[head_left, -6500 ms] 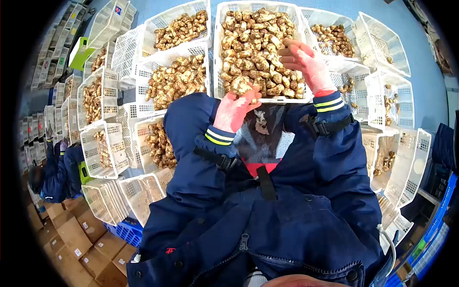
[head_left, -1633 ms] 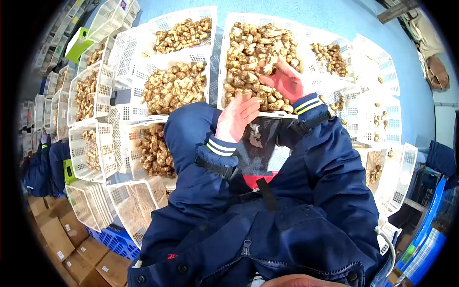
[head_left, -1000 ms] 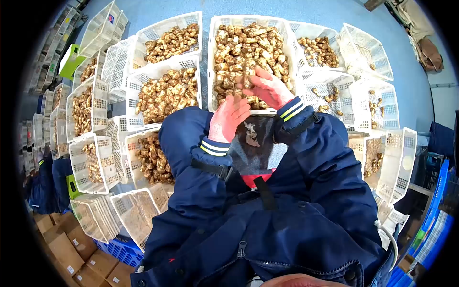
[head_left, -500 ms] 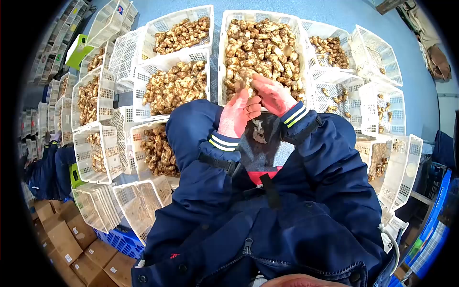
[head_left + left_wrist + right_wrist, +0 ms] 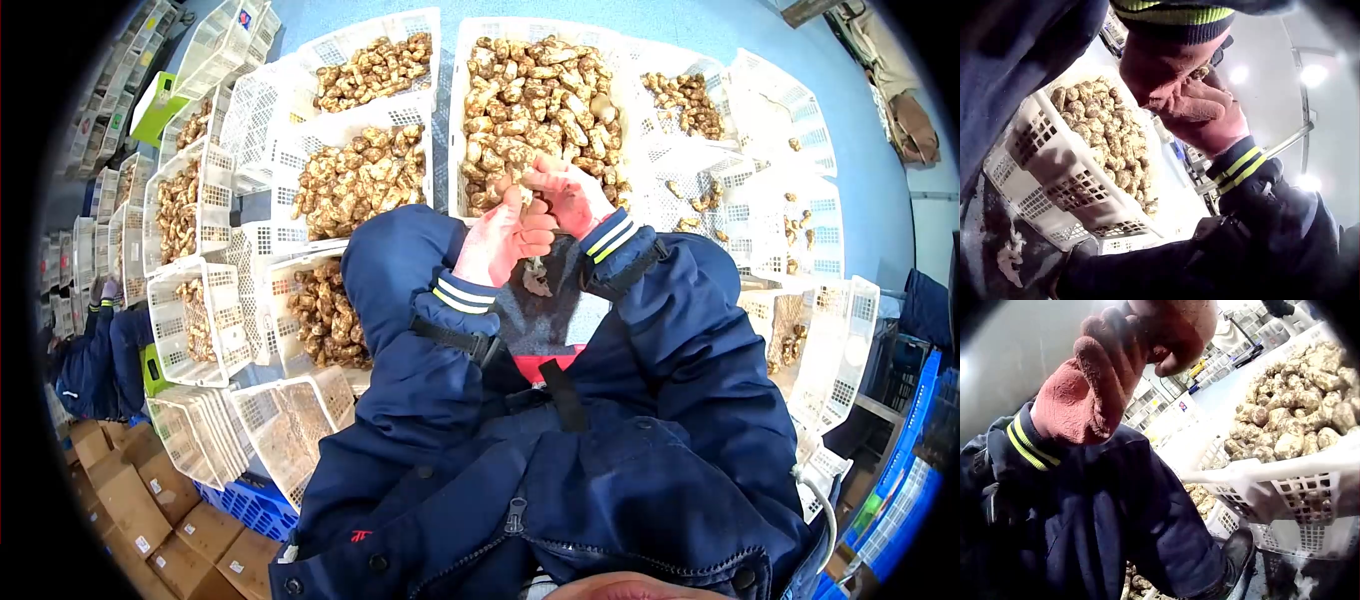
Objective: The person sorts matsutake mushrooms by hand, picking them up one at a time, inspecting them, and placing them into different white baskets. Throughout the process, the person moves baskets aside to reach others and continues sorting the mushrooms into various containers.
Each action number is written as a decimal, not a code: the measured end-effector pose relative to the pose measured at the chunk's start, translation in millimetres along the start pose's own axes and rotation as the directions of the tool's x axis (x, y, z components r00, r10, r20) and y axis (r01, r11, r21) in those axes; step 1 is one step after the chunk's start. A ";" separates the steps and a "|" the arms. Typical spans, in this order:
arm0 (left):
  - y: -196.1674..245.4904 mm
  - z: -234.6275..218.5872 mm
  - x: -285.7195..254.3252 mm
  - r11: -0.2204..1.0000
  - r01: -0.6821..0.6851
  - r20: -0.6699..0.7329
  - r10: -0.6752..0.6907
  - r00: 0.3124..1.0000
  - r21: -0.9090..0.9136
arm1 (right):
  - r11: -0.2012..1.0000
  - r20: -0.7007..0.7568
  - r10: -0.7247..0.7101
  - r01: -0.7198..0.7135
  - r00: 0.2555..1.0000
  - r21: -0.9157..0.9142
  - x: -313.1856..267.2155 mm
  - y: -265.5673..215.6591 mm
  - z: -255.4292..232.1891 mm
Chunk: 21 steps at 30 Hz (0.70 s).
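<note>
Gloved in pink, the left hand [image 5: 497,240] and right hand [image 5: 574,198] meet above the near edge of a white crate [image 5: 456,130] heaped with brown-and-cream mushrooms [image 5: 540,95]. Curled fingers of both hands pinch a mushroom [image 5: 522,186], mostly covered by them. In the left wrist view, a bit of brown mushroom [image 5: 1200,73] shows between the left hand [image 5: 1163,72] and right hand [image 5: 1213,128]. The right wrist view has the left hand [image 5: 1088,387] with bent fingers against the right hand [image 5: 1179,328]; the mushroom is hidden there.
White crates of mushrooms [image 5: 360,180] stand at the left, and crates with fewer pieces [image 5: 795,225] at the right. Cardboard boxes [image 5: 130,500] and a blue crate [image 5: 255,508] lie lower left. Another person [image 5: 100,365] is at the far left.
The hands were apart, the right one spread over the mushrooms; they have since come together at the crate's near edge. Over the last half second the left fingers have curled in around a mushroom.
</note>
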<state>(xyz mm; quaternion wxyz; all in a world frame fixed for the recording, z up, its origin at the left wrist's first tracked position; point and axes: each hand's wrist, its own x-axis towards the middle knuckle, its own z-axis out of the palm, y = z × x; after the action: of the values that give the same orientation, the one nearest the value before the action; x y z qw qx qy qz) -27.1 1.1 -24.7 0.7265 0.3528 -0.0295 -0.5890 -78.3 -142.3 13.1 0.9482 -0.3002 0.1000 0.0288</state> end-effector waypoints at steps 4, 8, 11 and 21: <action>-1.3 -4.7 0.6 0.997 0.037 -0.130 -0.028 0.991 0.068 | 0.992 0.242 0.038 -0.066 0.969 0.106 7.3 9.8 -29.9; 1.9 -0.2 -1.3 0.995 -0.101 -0.071 0.100 0.992 -0.011 | 0.990 -0.222 -0.135 0.143 0.966 0.021 14.5 -22.2 -37.3; 5.0 8.8 -6.1 0.995 -0.088 -0.175 0.095 0.980 0.043 | 0.855 -0.506 -0.399 0.509 0.765 0.096 13.1 -103.6 -75.8; 1.6 12.4 -4.4 0.994 -0.092 -0.175 0.100 0.979 0.054 | -0.497 -0.331 -0.551 -0.620 0.766 -0.608 75.0 -50.9 -111.0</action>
<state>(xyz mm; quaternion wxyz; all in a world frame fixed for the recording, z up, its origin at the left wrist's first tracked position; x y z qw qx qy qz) -32.8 -0.9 -12.9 0.7454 0.4187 0.0050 -0.5187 -18.2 -248.2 -62.5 0.0563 -0.9352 0.3474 0.0394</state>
